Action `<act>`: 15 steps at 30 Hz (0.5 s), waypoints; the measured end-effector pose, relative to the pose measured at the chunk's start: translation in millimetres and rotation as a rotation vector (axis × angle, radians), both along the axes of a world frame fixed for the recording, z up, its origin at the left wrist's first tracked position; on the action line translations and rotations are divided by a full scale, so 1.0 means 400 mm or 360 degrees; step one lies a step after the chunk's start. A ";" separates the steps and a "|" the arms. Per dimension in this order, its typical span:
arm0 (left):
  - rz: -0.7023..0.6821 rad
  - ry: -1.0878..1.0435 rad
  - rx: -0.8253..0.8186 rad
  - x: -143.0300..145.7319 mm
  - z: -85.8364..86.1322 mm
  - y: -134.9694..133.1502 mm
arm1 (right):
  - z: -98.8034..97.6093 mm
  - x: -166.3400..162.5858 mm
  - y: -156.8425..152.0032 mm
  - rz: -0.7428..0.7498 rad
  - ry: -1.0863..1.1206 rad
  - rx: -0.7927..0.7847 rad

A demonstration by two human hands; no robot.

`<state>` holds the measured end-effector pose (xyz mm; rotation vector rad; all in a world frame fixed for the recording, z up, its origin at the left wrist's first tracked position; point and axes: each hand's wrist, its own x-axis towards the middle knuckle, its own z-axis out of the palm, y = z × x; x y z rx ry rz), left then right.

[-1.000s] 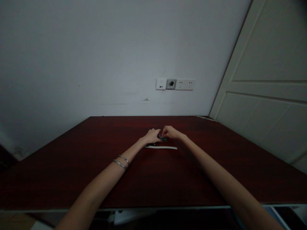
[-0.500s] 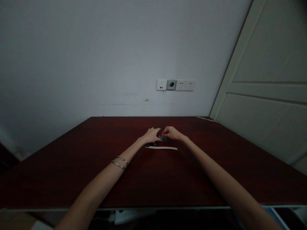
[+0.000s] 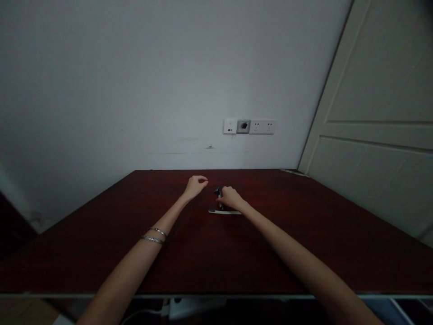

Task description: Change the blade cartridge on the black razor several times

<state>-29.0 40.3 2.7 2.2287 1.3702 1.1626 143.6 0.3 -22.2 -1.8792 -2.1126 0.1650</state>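
Beyond and left of the small objects, my left hand (image 3: 196,186) hovers over the table with its thumb and fingers curved and a gap between them; nothing shows in it. Two silver bracelets (image 3: 154,235) circle that wrist. My right hand (image 3: 231,197) is closed around a small T-shaped thing with a dark head (image 3: 217,191) and a pale and dark handle (image 3: 220,201), which looks like a razor. Just below it on the table lies a thin white strip (image 3: 223,212) with a dark left end; its right end passes behind my right wrist.
The dark red tabletop (image 3: 189,262) reaches back to a pale wall (image 3: 169,90). Wall sockets (image 3: 262,127) sit above its far edge. A panelled door (image 3: 379,99) rises on the right. Under the front edge, a white object (image 3: 189,308) and a cable (image 3: 142,312) are partly seen.
My left hand has moved left and away from the small objects. My right hand has come left and nearer, now gripping the razor-like thing. The view has shifted slightly.
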 end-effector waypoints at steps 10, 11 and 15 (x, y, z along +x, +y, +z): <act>0.0040 -0.0042 -0.0063 -0.006 -0.025 0.021 | 0.004 -0.027 -0.021 -0.0083 -0.0055 0.0002; 0.0031 -0.0042 -0.0066 -0.001 -0.026 0.022 | 0.008 -0.021 -0.019 -0.0101 -0.0049 0.0010; -0.0095 0.0029 -0.0047 0.030 -0.040 0.025 | 0.026 0.049 -0.003 -0.0215 -0.0018 0.0040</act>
